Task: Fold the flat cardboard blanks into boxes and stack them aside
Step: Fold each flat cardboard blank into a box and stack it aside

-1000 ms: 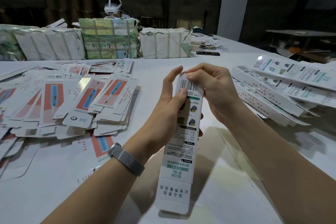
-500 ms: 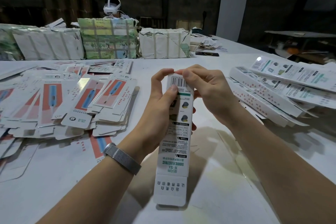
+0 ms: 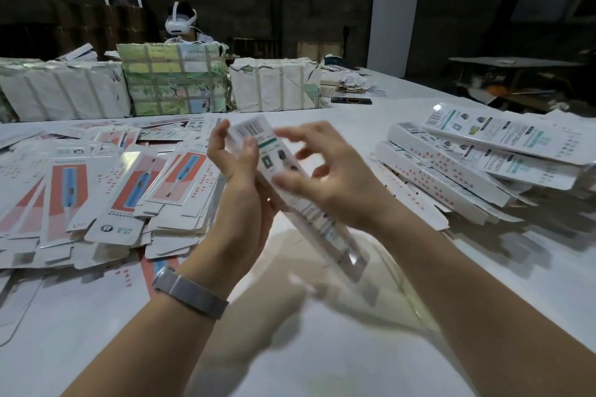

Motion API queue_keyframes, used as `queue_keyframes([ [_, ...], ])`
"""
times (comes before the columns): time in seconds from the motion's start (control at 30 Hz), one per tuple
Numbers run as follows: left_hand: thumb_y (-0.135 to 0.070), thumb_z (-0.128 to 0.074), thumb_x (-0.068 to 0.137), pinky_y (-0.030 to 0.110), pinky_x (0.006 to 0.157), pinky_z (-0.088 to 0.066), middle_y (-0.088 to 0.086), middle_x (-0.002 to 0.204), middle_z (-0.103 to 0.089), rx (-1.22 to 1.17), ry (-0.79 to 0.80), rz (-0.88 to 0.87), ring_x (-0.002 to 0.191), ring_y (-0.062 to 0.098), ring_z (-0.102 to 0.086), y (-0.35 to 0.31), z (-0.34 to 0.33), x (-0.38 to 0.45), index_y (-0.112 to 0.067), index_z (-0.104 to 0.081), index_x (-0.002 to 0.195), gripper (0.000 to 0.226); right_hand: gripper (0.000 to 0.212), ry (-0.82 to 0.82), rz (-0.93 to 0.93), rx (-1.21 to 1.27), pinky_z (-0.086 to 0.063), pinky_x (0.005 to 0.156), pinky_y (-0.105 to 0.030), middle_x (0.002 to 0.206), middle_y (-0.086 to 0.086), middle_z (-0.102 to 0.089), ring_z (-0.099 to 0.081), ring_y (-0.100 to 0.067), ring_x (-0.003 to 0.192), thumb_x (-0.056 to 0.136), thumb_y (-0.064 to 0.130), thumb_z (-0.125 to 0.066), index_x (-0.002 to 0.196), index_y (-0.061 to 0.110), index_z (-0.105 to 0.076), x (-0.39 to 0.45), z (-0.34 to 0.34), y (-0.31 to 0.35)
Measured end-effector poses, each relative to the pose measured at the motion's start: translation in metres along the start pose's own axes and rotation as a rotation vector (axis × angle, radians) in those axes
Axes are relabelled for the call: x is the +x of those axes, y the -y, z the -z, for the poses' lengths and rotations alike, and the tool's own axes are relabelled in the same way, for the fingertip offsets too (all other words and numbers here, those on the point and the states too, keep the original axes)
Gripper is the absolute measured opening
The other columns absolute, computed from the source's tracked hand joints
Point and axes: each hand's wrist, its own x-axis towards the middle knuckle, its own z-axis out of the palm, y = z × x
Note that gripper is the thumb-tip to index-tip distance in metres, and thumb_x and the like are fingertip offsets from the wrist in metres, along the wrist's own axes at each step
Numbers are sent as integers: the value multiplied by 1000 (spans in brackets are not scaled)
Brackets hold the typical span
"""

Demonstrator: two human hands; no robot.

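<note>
— Where is the box [image 3: 292, 184] sitting?
— It's slanting from eleven to five o'clock above the surface [image 3: 338, 348], the left hand [image 3: 240, 203] grasping its upper half.
— And the right hand [image 3: 325, 177]?
— Its grip is blurring; I cannot tell.

The left hand [image 3: 238, 171] holds a long folded box [image 3: 290, 190] tilted above the desk [image 3: 322, 348]; the right hand [image 3: 325, 177] touches it.

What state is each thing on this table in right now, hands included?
Held box: folded, tilted, blurred.
Left hand: grips the box.
Right hand: fingers spread over it.
Flat blanks: unfolded, heaped left.
Folded boxes: stacked right.
Wrapped bundles: strapped, paper torn.
</note>
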Motion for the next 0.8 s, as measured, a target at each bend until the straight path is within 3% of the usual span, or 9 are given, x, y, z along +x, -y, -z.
queue_keyframes([
  [0.07,-35,-39,105,37,78,-58,6,119,-64,-68,22,0,101,20,-70,1,1,-2,-46,-24,146,44,64,84,35,-215,-48,98,-33,128,1,-47,-56,-13,113,80,30,-79,139,24,-56,-3,-4,0],
  [0.13,-43,-45,101,40,86,-57,0,131,-62,-27,27,23,114,18,-67,3,2,0,-58,-26,144,48,63,27,30,-277,-48,98,-41,130,1,-48,-56,-16,114,81,24,-77,140,24,-56,-1,-1,2],
  [0.23,-57,-48,90,45,96,-52,-8,139,-49,206,0,27,131,19,-53,7,5,5,-77,-28,126,46,57,-166,20,-369,-51,93,-41,133,3,-51,-55,-14,113,83,20,-72,138,26,-57,4,24,7],
  [0.33,-58,-44,86,45,98,-49,-1,140,-46,448,-13,-26,130,19,-49,10,7,4,-78,-35,113,35,53,-366,-53,-551,-50,82,-33,132,4,-52,-54,-14,109,87,22,-68,138,28,-56,11,71,4],
  [0.43,-53,-43,89,41,92,-50,1,132,-53,536,-7,-22,121,15,-55,11,8,2,-68,-44,112,27,45,-399,-238,-777,-42,76,-31,129,1,-52,-55,-22,107,89,19,-64,132,28,-59,13,119,-15],
  [0.53,-35,-46,103,40,90,-50,-2,121,-60,579,-16,-31,115,10,-58,14,7,2,-52,-52,113,20,34,-181,-505,-992,-48,83,-37,127,-3,-55,-56,-29,108,91,17,-57,123,28,-62,7,149,-42],
  [0.63,-38,-51,95,34,90,-48,-8,114,-62,700,0,-42,106,4,-59,17,8,3,-42,-56,115,21,38,-56,-655,-995,-48,90,-38,130,-2,-61,-55,-28,116,94,27,-54,131,32,-60,-3,157,-55],
  [0.73,-20,-58,99,31,88,-42,-5,115,-63,1071,0,-111,113,16,-55,19,17,7,-29,-59,120,23,38,-273,-470,-1035,-45,94,-41,132,-3,-60,-51,-29,121,95,26,-52,131,28,-62,-1,151,-48],
  [0.8,-18,-61,95,41,101,-38,9,128,-60,1383,-8,-85,126,29,-47,18,26,12,-22,-58,129,35,35,-360,-273,-913,-44,90,-39,123,-1,-64,-54,-25,113,93,27,-54,126,26,-66,4,131,-34],
])
